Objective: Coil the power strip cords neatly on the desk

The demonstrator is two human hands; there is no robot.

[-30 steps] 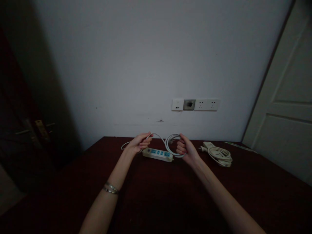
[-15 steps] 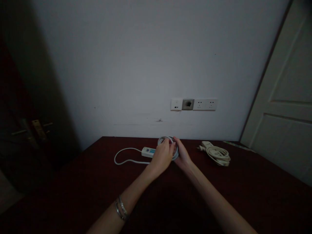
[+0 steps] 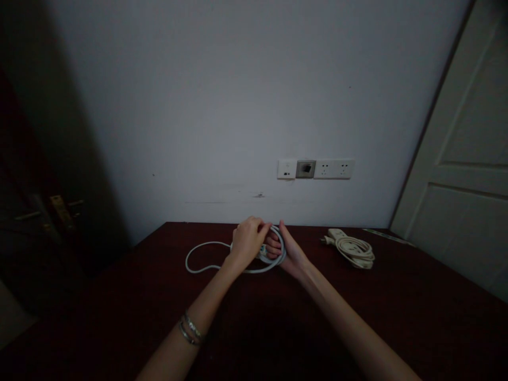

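A white power cord (image 3: 282,248) is looped into a coil above the dark red table. My right hand (image 3: 291,254) is closed around the coil's right side, its fingers curled through the loops. My left hand (image 3: 248,241), with bracelets on its wrist, pinches the cord at the coil's upper left. Behind and between the hands lies a white power strip (image 3: 262,250), mostly hidden by them. From its left end a loose loop of the cord (image 3: 187,259) curves over the table and runs back to my right hand.
On the right of the table (image 3: 159,296) lies a second power strip (image 3: 336,233) with its cream cord (image 3: 363,254) coiled on top. Wall sockets (image 3: 315,169) sit above the table's back edge. A door stands at each side; the left one has a handle (image 3: 61,211).
My left hand has moved left from inside the coil to its upper left, now covering the power strip's left end. The coil has opened toward me, and my right hand keeps hold of it.
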